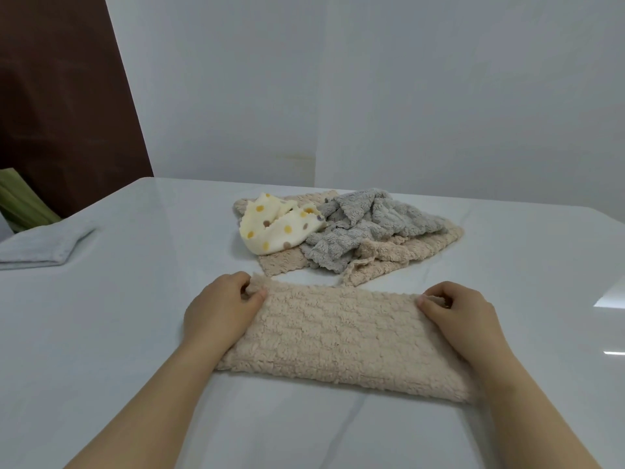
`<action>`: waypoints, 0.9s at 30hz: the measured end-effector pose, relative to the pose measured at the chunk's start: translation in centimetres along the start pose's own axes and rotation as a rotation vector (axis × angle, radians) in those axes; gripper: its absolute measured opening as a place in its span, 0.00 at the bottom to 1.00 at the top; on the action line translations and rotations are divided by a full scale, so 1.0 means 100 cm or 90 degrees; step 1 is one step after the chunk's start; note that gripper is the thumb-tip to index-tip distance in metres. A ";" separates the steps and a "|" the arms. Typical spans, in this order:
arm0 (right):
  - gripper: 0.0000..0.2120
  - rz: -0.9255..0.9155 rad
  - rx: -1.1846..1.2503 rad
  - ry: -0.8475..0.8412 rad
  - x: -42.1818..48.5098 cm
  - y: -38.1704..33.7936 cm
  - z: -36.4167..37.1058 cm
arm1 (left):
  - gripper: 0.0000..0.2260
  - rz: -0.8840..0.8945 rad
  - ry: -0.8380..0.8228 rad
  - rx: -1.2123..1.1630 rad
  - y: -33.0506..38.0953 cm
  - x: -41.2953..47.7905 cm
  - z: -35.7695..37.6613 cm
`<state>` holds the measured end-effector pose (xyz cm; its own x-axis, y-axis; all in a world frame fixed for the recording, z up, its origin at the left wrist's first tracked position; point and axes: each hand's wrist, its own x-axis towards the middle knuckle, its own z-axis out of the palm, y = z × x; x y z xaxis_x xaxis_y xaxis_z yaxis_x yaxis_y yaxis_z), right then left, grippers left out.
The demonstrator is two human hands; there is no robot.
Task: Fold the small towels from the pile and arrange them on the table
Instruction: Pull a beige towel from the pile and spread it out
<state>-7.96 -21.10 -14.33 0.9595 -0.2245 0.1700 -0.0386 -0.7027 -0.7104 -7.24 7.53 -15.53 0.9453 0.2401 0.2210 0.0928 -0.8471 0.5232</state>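
A beige fluffy towel [338,336] lies folded into a long band on the white table [135,333], close to me. My left hand [223,308] pinches its far left corner. My right hand [463,313] pinches its far right corner. Behind it sits the pile [345,231]: a cream towel with yellow and brown dots [274,228] on the left, a crumpled grey towel [365,228] in the middle, and beige towels [399,257] underneath and to the right.
A folded pale blue-grey towel [40,245] lies at the table's left edge. A green object [23,201] and a dark brown panel [67,96] stand beyond that edge. A grey wall [372,96] rises behind the table.
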 end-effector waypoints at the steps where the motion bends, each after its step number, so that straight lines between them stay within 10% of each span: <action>1: 0.05 -0.001 -0.024 0.004 0.002 0.003 0.003 | 0.13 0.008 0.000 0.021 -0.001 0.002 0.001; 15: 0.06 0.031 -0.179 -0.082 0.008 0.006 0.006 | 0.04 0.014 -0.078 -0.193 -0.003 0.009 0.002; 20: 0.05 0.041 -0.163 -0.120 0.005 0.002 0.001 | 0.11 0.047 -0.107 0.076 -0.009 0.011 0.000; 27: 0.05 0.017 0.052 -0.082 0.002 0.001 -0.002 | 0.10 0.013 -0.038 -0.270 -0.004 0.004 -0.008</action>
<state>-7.86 -21.34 -14.27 0.9866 -0.1497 0.0646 -0.0469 -0.6398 -0.7671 -7.18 8.35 -15.03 0.9632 0.1872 0.1928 -0.0506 -0.5784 0.8142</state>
